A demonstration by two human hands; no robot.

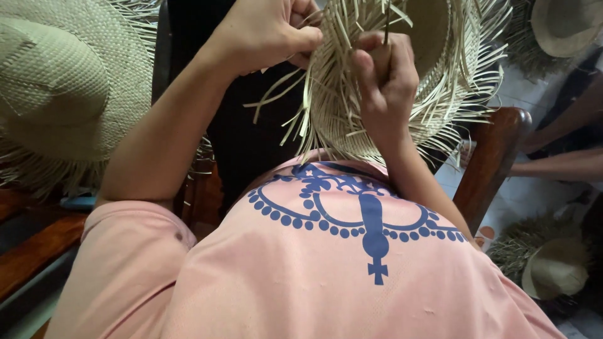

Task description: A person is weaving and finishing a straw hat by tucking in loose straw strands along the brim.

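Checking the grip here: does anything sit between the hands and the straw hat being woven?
Nothing visible does. Both the left hand and right hand already grip the loose strands of the unfinished straw hat.

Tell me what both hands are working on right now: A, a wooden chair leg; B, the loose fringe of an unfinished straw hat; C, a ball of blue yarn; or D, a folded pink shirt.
B: the left hand and right hand both grip pale loose strands at the edge of the straw hat.
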